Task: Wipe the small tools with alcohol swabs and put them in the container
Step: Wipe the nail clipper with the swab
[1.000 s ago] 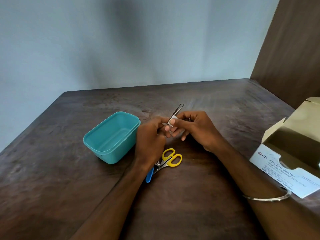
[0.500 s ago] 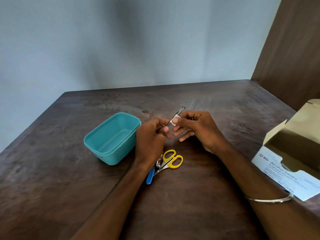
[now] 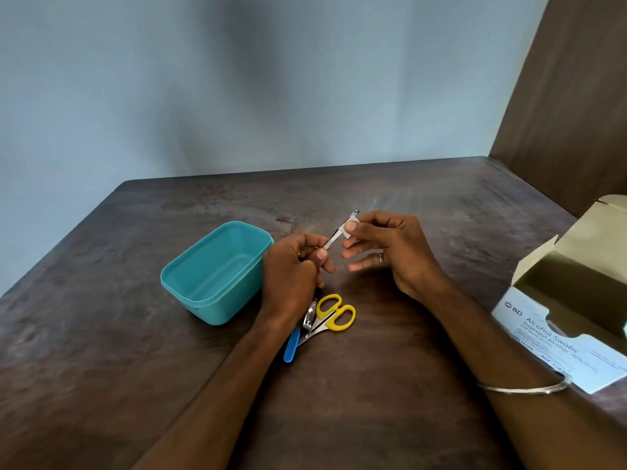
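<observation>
left hand [image 3: 291, 266] grips the tweezers [image 3: 334, 236] at the base; long axis runs toward 1 o'clock. right hand [image 3: 390, 245] pinches the swab [image 3: 349, 228] around the shaft near the tip. container [image 3: 217, 271] lies at 9 o'clock, just beside the left hand, on the counter [image 3: 101, 334].

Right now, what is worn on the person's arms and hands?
Both forearms are bare, no sleeves in view. The right hand has a ring on one finger, and a thin silver bangle circles the right wrist. No gloves; nothing visible on the left hand.
</observation>
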